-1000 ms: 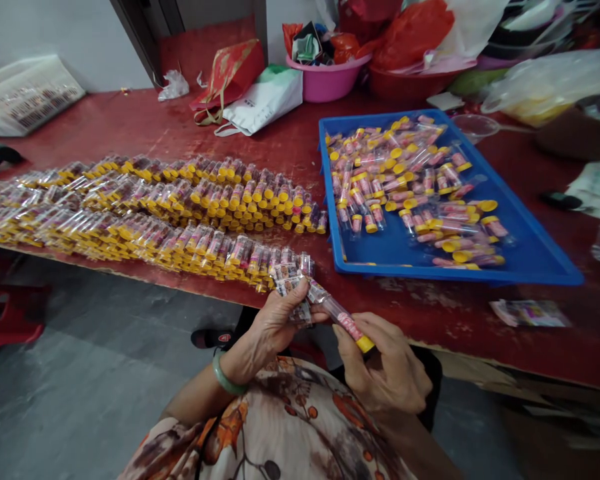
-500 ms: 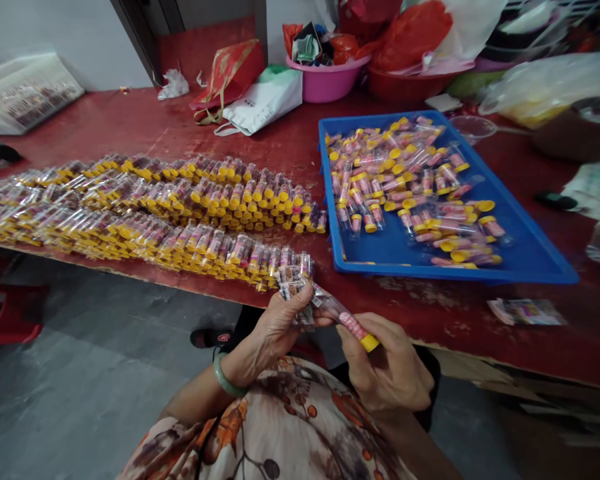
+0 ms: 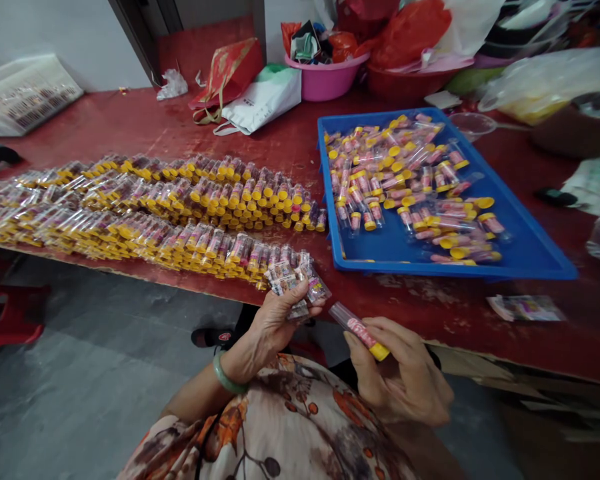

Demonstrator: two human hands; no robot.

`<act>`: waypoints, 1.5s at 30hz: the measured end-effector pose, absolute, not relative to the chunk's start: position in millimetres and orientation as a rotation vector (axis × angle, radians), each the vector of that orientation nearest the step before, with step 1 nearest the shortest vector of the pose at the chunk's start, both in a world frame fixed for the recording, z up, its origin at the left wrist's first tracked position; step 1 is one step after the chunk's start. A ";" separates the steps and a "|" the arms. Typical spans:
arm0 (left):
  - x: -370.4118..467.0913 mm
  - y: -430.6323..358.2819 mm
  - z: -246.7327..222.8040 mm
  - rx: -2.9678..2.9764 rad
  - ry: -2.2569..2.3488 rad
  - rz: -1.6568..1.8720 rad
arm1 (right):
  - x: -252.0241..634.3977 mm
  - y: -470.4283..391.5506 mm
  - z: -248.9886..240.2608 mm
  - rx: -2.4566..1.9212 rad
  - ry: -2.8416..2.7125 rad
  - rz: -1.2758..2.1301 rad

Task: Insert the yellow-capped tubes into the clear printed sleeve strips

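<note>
- The left hand [image 3: 279,317] is closed around a bunch of printed plastic sleeves [image 3: 287,285], pinched between thumb and fingers over the near edge of the desk [image 3: 145,130]; a green bangle [image 3: 225,375] circles that wrist.
- The right hand [image 3: 405,373] grips a clear tube [image 3: 359,329] by its yellow-capped end, thumb on one side and fingers on the other.
- This tube, with a pink-and-white label, slants so that its clear end points far and left, near the sleeves but apart from them.
- On the left of the desk, capped tubes [image 3: 200,193] are piled in long rows, the visible yellow caps mostly facing the near side.
- To the right, a blue tray [image 3: 525,250] holds a loose heap of pink-labelled tubes [image 3: 405,167], lying at many angles.
- Just beside the tray, on its near right side, flat printed packaging [image 3: 527,309] lies on the desk.
- At the far side are a red bag [image 3: 235,70], a white bag [image 3: 265,100] and a pink basin [image 3: 330,79] filled with mixed items.
</note>
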State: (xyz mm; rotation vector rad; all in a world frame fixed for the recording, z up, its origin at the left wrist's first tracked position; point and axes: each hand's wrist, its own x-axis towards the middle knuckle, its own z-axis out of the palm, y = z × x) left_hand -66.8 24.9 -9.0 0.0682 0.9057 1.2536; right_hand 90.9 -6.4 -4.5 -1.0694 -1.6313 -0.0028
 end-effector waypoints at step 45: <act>-52.2 10.4 2.0 0.145 0.932 1.217 | 89.5 -13.9 -13.7 -0.983 -1.840 -0.342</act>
